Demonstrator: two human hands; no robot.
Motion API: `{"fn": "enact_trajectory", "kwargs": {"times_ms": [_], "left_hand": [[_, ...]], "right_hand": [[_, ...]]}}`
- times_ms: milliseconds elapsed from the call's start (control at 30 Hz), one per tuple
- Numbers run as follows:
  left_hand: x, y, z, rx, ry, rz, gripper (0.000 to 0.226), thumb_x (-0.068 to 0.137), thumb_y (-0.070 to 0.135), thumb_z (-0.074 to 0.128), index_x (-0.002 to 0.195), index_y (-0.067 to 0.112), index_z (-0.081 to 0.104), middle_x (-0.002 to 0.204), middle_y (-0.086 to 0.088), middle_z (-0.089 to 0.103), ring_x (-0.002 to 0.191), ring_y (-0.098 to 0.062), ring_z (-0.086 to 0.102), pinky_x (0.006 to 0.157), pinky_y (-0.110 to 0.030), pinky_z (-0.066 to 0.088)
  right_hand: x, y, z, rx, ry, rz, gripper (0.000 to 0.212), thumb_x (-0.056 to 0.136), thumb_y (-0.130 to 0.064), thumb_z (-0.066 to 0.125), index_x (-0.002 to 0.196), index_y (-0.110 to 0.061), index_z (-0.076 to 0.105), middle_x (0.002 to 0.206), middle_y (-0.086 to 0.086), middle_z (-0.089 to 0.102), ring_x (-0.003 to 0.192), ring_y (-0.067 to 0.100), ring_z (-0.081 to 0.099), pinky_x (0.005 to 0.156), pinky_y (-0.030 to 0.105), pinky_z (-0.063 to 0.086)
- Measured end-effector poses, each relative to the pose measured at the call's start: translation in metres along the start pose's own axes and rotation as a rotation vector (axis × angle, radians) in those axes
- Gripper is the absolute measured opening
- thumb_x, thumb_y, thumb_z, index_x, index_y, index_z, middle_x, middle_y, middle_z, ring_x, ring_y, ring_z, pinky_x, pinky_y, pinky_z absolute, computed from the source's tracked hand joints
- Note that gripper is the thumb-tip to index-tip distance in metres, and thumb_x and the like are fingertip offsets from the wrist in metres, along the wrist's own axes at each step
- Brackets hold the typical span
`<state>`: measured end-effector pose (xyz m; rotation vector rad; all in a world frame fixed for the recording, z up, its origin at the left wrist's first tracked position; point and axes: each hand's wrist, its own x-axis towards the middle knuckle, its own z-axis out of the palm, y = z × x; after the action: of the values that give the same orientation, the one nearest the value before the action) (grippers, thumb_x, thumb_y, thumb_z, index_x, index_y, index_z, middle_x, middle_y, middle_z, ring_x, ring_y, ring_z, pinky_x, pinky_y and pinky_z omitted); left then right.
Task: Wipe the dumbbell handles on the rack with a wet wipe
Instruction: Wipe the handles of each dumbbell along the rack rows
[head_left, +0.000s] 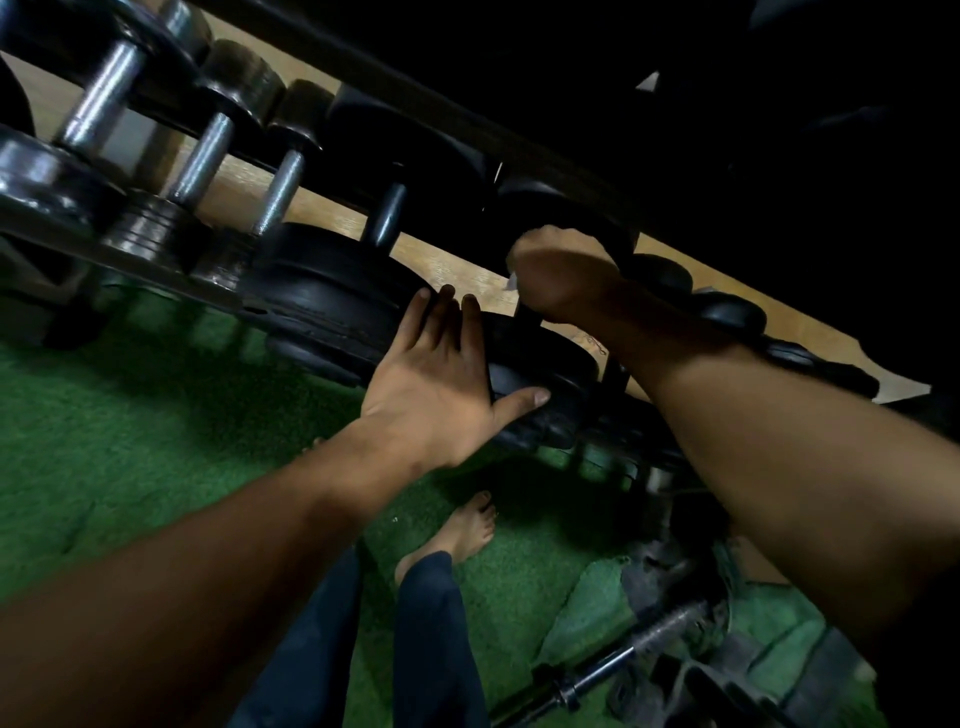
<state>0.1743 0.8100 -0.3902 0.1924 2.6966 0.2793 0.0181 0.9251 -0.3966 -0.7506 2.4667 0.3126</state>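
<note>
A dark rack (171, 270) runs from upper left to lower right and holds a row of dumbbells. My right hand (563, 275) is curled around the handle of a black dumbbell, and a small white corner of the wet wipe (513, 282) shows at its left edge. The handle itself is hidden under the fist. My left hand (441, 374) lies flat with straight fingers on the near black weight plate (545, 364) of that dumbbell, thumb spread along its lower rim. To the left stand a black-handled dumbbell (387, 215) and three with bare metal handles (200, 158).
Green turf (130, 441) covers the floor below the rack. My bare foot (467, 530) and dark trouser legs are under my arms. A threaded bar (623, 654) and loose dark weights (670, 571) lie on the floor at the lower right. A pale wooden wall sits behind the rack.
</note>
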Motion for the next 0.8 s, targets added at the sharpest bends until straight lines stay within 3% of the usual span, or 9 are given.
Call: {"fn": "enact_trajectory", "kwargs": {"times_ms": [133, 267, 400, 533, 733, 800], "left_hand": [[0.0, -0.001, 0.0, -0.012, 0.015, -0.003, 0.123, 0.084, 0.088, 0.001, 0.155, -0.011, 0.014, 0.161, -0.027, 0.03, 0.156, -0.033, 0.014, 0.126, -0.049, 0.004], [0.0, 0.0, -0.003, -0.011, -0.014, -0.008, 0.123, 0.082, 0.088, -0.003, 0.156, -0.01, 0.006, 0.165, -0.025, 0.022, 0.157, -0.032, 0.007, 0.126, -0.048, 0.001], [0.0, 0.001, -0.004, -0.022, -0.022, -0.019, 0.122, 0.082, 0.087, -0.003, 0.157, -0.009, 0.005, 0.165, -0.024, 0.021, 0.158, -0.031, 0.003, 0.126, -0.048, -0.001], [0.0, 0.001, -0.004, -0.023, -0.031, -0.017, 0.122, 0.083, 0.087, -0.001, 0.157, -0.009, 0.005, 0.166, -0.024, 0.02, 0.158, -0.031, 0.003, 0.126, -0.048, -0.002], [-0.001, 0.001, -0.006, -0.012, -0.035, -0.013, 0.121, 0.083, 0.087, -0.003, 0.157, -0.009, 0.003, 0.166, -0.024, 0.019, 0.158, -0.031, 0.003, 0.126, -0.048, -0.001], [0.0, 0.001, -0.006, -0.017, -0.034, -0.009, 0.121, 0.083, 0.087, -0.003, 0.157, -0.009, 0.005, 0.166, -0.023, 0.02, 0.158, -0.031, 0.003, 0.126, -0.048, -0.001]], "right_hand": [[0.008, -0.01, -0.01, -0.151, -0.155, -0.12, 0.021, 0.091, -0.026, 0.057, 0.101, -0.013, 0.071, 0.107, 0.009, 0.07, 0.094, 0.034, 0.068, 0.072, 0.034, 0.049], [0.013, -0.013, -0.011, -0.27, -0.207, -0.108, 0.022, 0.094, -0.029, 0.054, 0.104, -0.018, 0.071, 0.111, 0.005, 0.069, 0.098, 0.03, 0.066, 0.073, 0.033, 0.046], [0.011, -0.016, -0.01, -0.295, -0.204, -0.021, 0.027, 0.092, -0.017, 0.052, 0.112, -0.019, 0.07, 0.12, 0.006, 0.066, 0.108, 0.031, 0.063, 0.074, 0.033, 0.042], [0.012, -0.021, -0.012, -0.35, -0.212, -0.106, 0.024, 0.094, -0.018, 0.05, 0.106, -0.015, 0.071, 0.118, 0.006, 0.069, 0.108, 0.031, 0.065, 0.074, 0.032, 0.041], [0.014, -0.027, -0.016, -0.382, -0.347, -0.194, 0.027, 0.097, -0.021, 0.051, 0.116, -0.012, 0.069, 0.126, 0.006, 0.066, 0.115, 0.03, 0.062, 0.076, 0.03, 0.042], [0.017, -0.027, -0.018, -0.337, -0.405, -0.201, 0.025, 0.096, -0.016, 0.051, 0.11, -0.007, 0.069, 0.123, 0.01, 0.066, 0.111, 0.031, 0.063, 0.076, 0.031, 0.044]]}}
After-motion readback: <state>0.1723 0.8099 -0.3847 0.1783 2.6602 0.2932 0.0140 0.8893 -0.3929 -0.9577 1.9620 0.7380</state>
